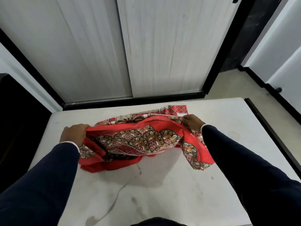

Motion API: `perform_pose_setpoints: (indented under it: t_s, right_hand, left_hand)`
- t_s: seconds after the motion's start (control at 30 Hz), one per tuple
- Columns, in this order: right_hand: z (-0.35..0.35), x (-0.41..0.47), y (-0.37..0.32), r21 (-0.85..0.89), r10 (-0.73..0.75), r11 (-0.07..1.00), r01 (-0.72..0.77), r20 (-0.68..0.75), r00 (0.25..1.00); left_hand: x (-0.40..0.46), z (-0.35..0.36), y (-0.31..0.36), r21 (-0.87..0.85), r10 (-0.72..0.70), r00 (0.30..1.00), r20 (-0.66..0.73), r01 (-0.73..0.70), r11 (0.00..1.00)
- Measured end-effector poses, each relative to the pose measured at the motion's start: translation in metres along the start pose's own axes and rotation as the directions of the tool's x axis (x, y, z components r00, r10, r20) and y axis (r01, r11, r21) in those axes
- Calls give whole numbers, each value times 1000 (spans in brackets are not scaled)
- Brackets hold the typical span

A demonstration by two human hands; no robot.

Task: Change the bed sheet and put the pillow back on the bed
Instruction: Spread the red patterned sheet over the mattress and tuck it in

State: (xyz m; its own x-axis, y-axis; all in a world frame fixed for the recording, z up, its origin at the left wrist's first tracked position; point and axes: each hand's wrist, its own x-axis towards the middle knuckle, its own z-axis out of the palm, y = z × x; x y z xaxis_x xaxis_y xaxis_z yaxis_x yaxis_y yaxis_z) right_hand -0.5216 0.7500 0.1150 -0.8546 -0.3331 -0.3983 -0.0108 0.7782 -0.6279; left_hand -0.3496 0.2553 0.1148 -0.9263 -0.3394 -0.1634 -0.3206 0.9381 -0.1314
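Pale sliding wardrobe doors (123,46) in black frame (133,100); beige floor (231,85).

1. Bare white mattress (162,185), stained, fills lower view.
2. Red patterned sheet (140,141), partly folded, bunched at the mattress's far end.
3. Left hand (73,133) grips the sheet's left edge; right hand (193,122) pinches its right edge.
4. Dark sleeves (48,176) on both arms.
5. Pale sliding doors (114,46) beyond, black-framed.
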Motion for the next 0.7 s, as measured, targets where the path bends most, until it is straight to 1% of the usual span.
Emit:
perform_pose_setpoints:
  t_s: [0.03, 0.07, 0.1, 0.13, 0.17, 0.2, 0.23, 0.27, 0.3, 0.33, 0.37, 0.4, 0.43, 0.47, 0.57, 0.63, 0.7]
  right_hand:
    - [2, 2, 2, 17, -1, 1000, 2, -35, 999]
    - [2, 1, 2, 25, -2, 1000, 3, -60, 998]
    - [3, 2, 4, 31, -12, 999, 14, -87, 996]
    - [3, 2, 3, 37, -19, 999, 23, -92, 996]
    - [3, 3, 4, 46, -36, 998, 40, -86, 996]
    - [2, 1, 1, 56, -49, 997, 53, -63, 997]
    - [2, 2, -1, 60, -72, 995, 74, -38, 997]
    - [2, 0, -5, 52, -93, 994, 93, -13, 996]
    - [3, 0, -9, 47, -118, 992, 117, 10, 993]
    - [4, -2, -15, 41, -140, 990, 138, 41, 989]
    - [7, -3, -19, 35, -162, 987, 160, 72, 984]
    - [9, -6, -25, 15, -173, 985, 172, 100, 980]
    - [12, -7, -30, -13, -182, 983, 185, 118, 976]
    - [15, -8, -36, -43, -192, 979, 198, 127, 973]
    - [21, -11, -57, -140, -271, 948, 285, 112, 956]
    - [22, -16, -71, -218, -337, 909, 356, 119, 934]
    - [21, -18, -81, -240, -378, 885, 399, 132, 916]
  left_hand:
    - [-9, 6, 2, 73, 90, 996, -15, -88, 993]
    - [-16, 13, 2, 141, 172, 985, 19, -173, 975]
    - [-21, 19, 1, 185, 225, 966, 124, -246, 951]
    - [-26, 25, -2, 178, 240, 919, 314, -305, 936]
    - [-31, 27, -4, 113, 209, 804, 557, -323, 940]
    - [-33, 31, -6, 26, 167, 639, 751, -281, 959]
    - [-34, 32, -7, -37, 147, 518, 843, -215, 976]
    - [-34, 33, -7, -92, 163, 486, 859, -167, 982]
    - [-30, 33, -5, -135, 194, 527, 827, -148, 980]
    - [-26, 32, 0, -195, 243, 606, 757, -146, 970]
    - [-21, 29, 9, -278, 310, 690, 655, -162, 947]
    - [-17, 23, 23, -368, 371, 758, 536, -186, 911]
    - [-16, 13, 43, -466, 421, 796, 435, -200, 862]
    - [-15, 1, 66, -555, 463, 804, 372, -207, 806]
    - [-24, -34, 149, -730, 573, 771, 277, -219, 647]
    - [-30, -42, 199, -790, 616, 761, 204, -243, 562]
    - [-34, -44, 233, -787, 613, 785, 95, -318, 529]
